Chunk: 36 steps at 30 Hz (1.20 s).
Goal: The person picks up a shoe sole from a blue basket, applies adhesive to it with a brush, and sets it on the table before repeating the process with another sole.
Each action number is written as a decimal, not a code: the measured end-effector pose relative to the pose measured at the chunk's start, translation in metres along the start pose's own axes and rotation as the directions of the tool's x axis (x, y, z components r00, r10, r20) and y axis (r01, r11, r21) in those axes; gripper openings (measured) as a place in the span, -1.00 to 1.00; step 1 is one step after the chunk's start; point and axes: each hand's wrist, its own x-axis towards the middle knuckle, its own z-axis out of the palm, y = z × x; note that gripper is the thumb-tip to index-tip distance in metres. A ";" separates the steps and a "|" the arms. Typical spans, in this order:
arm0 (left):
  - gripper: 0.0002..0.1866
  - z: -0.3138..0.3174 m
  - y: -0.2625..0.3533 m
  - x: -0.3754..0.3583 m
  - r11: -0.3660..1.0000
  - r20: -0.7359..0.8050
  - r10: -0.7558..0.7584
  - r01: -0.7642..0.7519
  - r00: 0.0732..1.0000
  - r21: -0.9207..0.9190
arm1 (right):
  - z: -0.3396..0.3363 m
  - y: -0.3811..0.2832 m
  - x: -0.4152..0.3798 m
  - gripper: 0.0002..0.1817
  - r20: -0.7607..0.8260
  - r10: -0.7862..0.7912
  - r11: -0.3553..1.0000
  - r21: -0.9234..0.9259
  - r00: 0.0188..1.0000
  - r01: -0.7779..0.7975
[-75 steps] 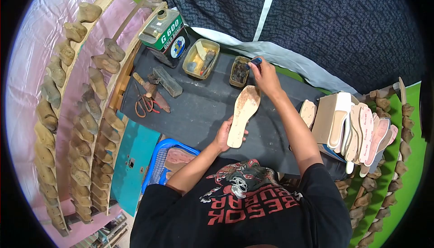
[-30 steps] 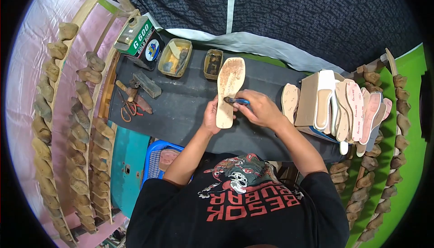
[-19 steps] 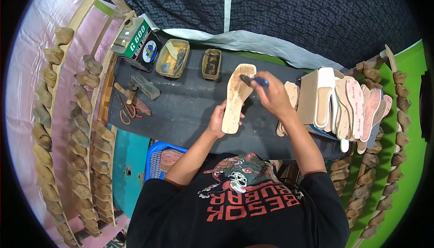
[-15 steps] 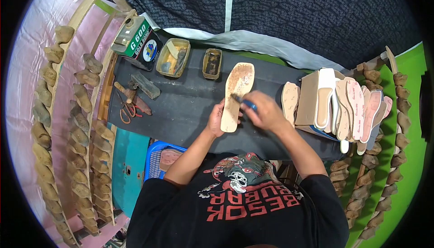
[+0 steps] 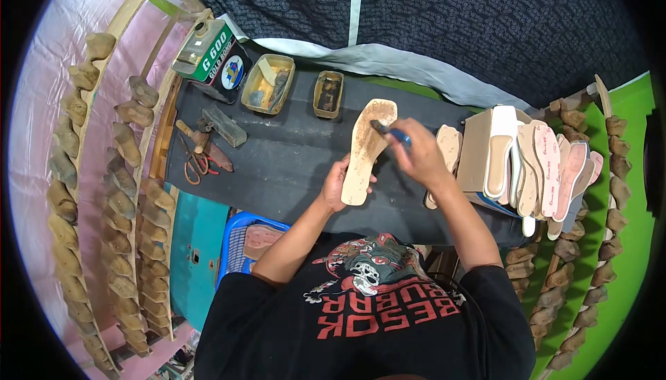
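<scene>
A tan shoe insole [image 5: 358, 170] is held up over the dark table, its wide end pointing away from me. My left hand [image 5: 336, 184] grips the narrow end from the left, with fingertips showing at the right edge. Brown, wet-looking coating covers the wide end and runs down through the middle. In my right hand [image 5: 423, 156] is a blue-handled brush [image 5: 400, 137]. Its dark tip is at the insole's face near the wide end. My right fingers are closed round the handle and partly hide it.
A small tub with dark contents [image 5: 339, 106] and a larger tub [image 5: 288, 68] stand behind. Left are a glue can [image 5: 208, 57], scissors [image 5: 192, 169] and a hammer [image 5: 198, 139]. Stacked insoles [image 5: 546, 168] lean by a box [image 5: 476, 144]. Racks of shoe lasts [image 5: 125, 145] flank the table.
The brush has moved up and right toward the wide end of the insole. More brown coating shows along the insole's middle. The insole has shifted slightly right, still in my left hand.
</scene>
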 end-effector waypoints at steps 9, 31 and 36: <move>-0.41 -0.001 -0.004 0.001 1.000 -0.032 -0.025 0.025 0.999 -0.008 | 0.011 -0.015 -0.015 -0.76 0.049 0.001 0.994 0.111 0.999 -0.006; -0.44 0.007 -0.001 0.003 0.998 0.020 -0.008 0.007 1.000 0.056 | -0.030 0.004 -0.001 -0.79 -0.178 0.178 0.979 -0.064 0.968 -0.192; -0.45 0.007 0.003 0.008 1.000 0.006 -0.011 0.011 1.000 -0.005 | -0.018 -0.007 -0.021 -0.77 -0.061 -0.010 0.997 -0.076 0.998 0.006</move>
